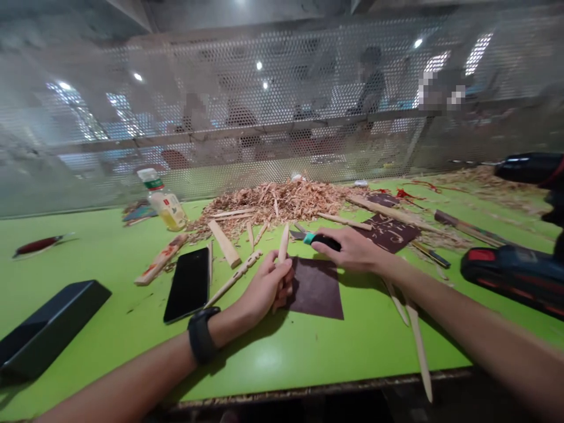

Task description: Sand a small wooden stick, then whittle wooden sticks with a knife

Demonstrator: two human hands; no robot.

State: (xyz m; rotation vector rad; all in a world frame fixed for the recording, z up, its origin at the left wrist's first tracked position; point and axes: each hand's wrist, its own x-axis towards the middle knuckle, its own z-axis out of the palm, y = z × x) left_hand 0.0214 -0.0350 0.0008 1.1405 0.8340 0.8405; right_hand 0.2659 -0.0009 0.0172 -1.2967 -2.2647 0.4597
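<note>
My left hand [269,279] is closed around a pale wooden stick [284,244], its tapered tip pointing up and away from me. In my right hand [352,247] is a utility knife [325,241] with a black and teal handle. Its blade [298,234] lies just right of the stick's tip; whether they touch I cannot tell. A dark brown sheet of sandpaper [317,291] lies flat between my hands. Left of my left hand are a carved wooden stick [235,276] and a flat wood strip [224,244].
Wood shavings [282,200] are heaped along the perforated screen [273,106]. A phone [188,285], a dark box [53,326] and a bottle [163,202] stand or lie left. At right are a power drill [515,276], more sandpaper [390,231] and a long stick [420,346] overhanging the front edge.
</note>
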